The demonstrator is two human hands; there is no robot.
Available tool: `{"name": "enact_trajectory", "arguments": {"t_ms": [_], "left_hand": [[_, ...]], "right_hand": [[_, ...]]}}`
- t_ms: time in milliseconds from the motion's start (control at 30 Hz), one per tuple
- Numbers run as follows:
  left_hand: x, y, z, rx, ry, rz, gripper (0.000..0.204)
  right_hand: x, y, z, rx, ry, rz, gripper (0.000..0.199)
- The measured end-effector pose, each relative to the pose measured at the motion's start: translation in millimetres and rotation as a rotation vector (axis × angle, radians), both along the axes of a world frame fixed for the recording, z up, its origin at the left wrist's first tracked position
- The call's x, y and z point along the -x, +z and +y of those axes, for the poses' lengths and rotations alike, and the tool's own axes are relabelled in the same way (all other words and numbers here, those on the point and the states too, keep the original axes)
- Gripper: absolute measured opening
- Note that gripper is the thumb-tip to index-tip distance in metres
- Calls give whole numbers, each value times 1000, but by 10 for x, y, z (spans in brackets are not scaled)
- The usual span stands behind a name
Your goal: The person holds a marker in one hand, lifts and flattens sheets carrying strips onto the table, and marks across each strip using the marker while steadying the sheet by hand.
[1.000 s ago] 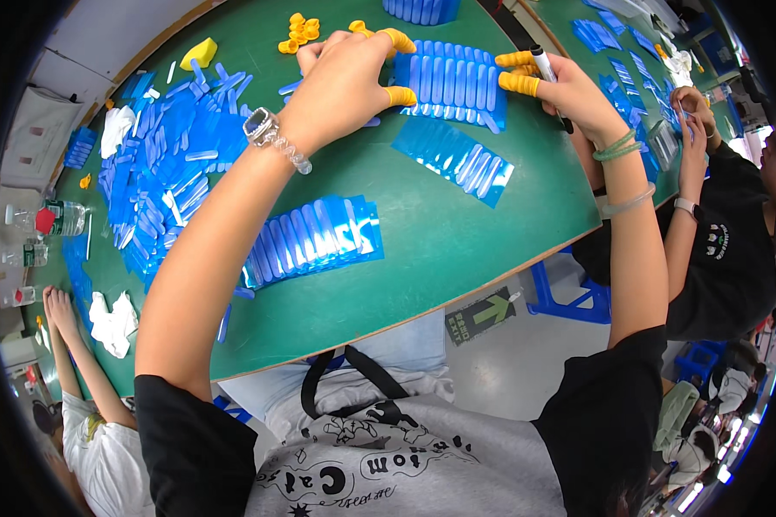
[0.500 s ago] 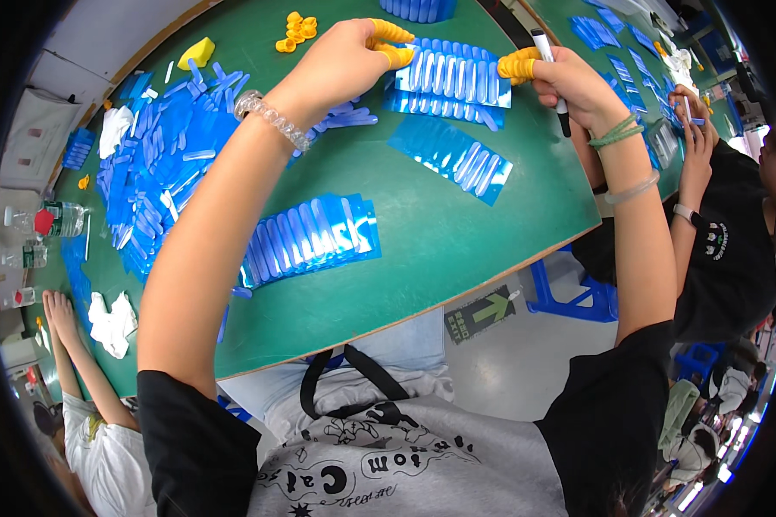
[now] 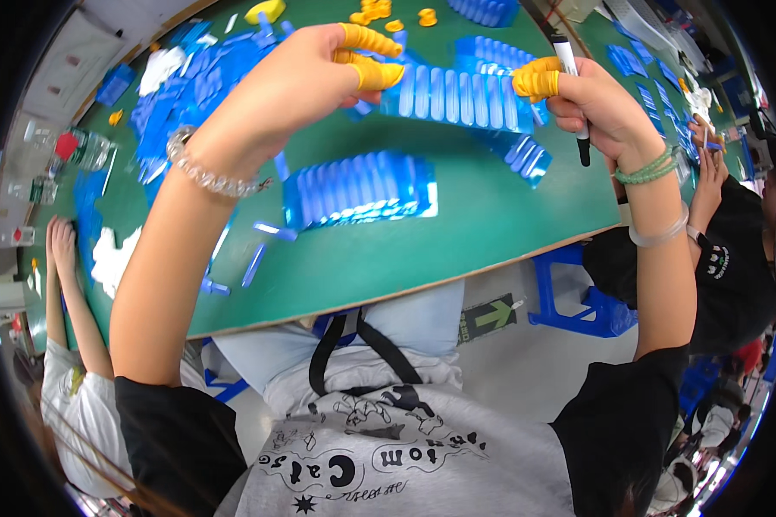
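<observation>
My left hand point(image 3: 310, 73), with yellow finger cots on its fingers, pinches the left end of a blue plastic sheet point(image 3: 457, 96). A row of long rounded translucent strips runs across that sheet. Its right end is gripped by my right hand point(image 3: 599, 108), also in yellow finger cots. A black-and-white marker point(image 3: 566, 56) is tucked upright in the same hand. Behind the held sheet lies another blue stripped sheet point(image 3: 496, 52); a third one point(image 3: 530, 159) shows partly below it. Nearer me rests a stack of similar sheets point(image 3: 358, 189).
A big heap of loose blue strips and film point(image 3: 203, 95) covers the table's left. Several yellow finger cots point(image 3: 375, 10) and a yellow block point(image 3: 265, 11) lie at the back. White cloths point(image 3: 116, 258), plastic bottles point(image 3: 86, 148) and a blue stool point(image 3: 578, 297) are around. People sit on both sides.
My view has shifted. Both hands have brought the held sheet nearer, off the sheet behind it, and it now partly covers the sheet with few strips.
</observation>
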State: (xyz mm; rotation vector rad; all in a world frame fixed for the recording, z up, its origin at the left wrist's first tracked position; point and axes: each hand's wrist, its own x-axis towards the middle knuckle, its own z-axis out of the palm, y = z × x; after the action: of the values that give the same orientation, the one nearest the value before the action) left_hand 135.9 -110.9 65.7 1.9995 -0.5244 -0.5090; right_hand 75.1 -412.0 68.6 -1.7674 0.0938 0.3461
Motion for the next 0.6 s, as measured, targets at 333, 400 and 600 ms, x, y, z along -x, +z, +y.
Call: {"name": "enact_trajectory", "arguments": {"t_ms": [333,400,600], "left_hand": [[1032,-229,1240,60,189,92,40],[1150,-326,1377,46,223,1,42],[1300,-545,1549,46,265,-340,35]], "right_hand": [[480,-119,1402,124,161,89,24],[528,-176,1549,212,182,5,19],[578,-239,1697,394,199,-205,18]]}}
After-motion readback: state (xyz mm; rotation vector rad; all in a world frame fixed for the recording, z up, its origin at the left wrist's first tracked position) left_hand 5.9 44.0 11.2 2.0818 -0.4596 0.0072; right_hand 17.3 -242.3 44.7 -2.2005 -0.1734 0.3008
